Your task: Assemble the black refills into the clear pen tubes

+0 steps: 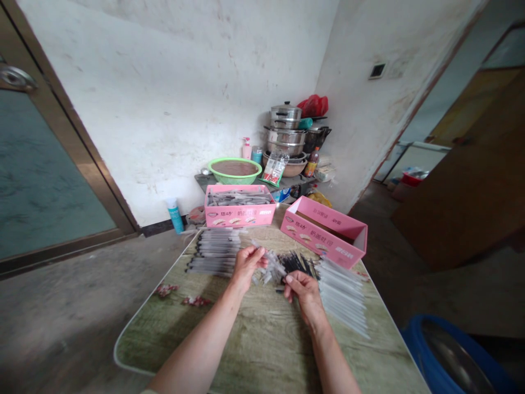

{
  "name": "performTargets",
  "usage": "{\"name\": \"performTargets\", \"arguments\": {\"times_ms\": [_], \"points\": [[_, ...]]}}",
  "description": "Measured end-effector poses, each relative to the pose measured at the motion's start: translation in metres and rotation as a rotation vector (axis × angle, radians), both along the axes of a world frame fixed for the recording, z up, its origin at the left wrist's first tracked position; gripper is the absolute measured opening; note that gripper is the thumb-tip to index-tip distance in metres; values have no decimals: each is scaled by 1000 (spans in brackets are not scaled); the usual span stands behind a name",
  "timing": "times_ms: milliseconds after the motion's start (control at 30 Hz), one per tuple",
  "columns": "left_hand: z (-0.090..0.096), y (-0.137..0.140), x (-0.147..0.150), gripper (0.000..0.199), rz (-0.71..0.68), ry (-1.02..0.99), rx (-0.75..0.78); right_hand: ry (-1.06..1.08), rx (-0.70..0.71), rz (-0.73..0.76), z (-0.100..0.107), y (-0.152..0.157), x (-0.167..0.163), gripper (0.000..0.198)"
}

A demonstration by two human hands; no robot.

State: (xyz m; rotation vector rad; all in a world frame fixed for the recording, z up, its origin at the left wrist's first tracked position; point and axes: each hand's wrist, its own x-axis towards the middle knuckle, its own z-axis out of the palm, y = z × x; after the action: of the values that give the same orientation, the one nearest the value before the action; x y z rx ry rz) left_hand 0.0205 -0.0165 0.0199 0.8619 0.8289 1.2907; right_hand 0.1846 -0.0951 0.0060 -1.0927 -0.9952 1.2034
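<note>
My left hand [247,265] is closed in a pinch, a small clear plastic pen cap at its fingertips. My right hand [304,291] has thumb and fingers pressed together over the table; what lies between them is too small to make out. Between the hands is a loose pile of clear caps [272,269]. Beyond the right hand lie several black pen parts [298,262], their tips pointing different ways. Long clear pen barrels [343,298] are spread to its right. Left of my left hand, several pens [217,250] with dark ends lie side by side.
A pink box [240,215] full of pens stands at the table's far edge. Another pink box [324,232] sits tilted at the right. Behind are a green basin [234,178] and stacked pots [286,137]. A blue tub [422,339] stands right of the table [262,339].
</note>
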Motion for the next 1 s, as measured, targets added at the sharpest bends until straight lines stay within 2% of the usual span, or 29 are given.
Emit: {"name": "performTargets", "arguments": {"times_ms": [133, 267, 367, 500, 667, 867, 1000], "points": [[0, 0, -1, 48, 8, -11, -3, 3, 6, -46, -1, 1, 1, 36], [-1, 1, -2, 48, 8, -7, 1, -42, -28, 18, -6, 1, 1, 49], [-2, 1, -1, 47, 7, 6, 1, -64, -11, 27, -5, 0, 0, 41], [0, 1, 0, 48, 12, 8, -5, -34, 6, -45, -3, 0, 1, 36], [0, 1, -1, 49, 18, 6, -7, -44, -49, -2, -7, 2, 1, 51], [-2, 2, -1, 48, 22, 13, -3, -24, 7, -35, -5, 2, 2, 38], [-2, 2, 0, 49, 20, 13, -8, -53, -51, 0, -5, 2, 2, 49]]}}
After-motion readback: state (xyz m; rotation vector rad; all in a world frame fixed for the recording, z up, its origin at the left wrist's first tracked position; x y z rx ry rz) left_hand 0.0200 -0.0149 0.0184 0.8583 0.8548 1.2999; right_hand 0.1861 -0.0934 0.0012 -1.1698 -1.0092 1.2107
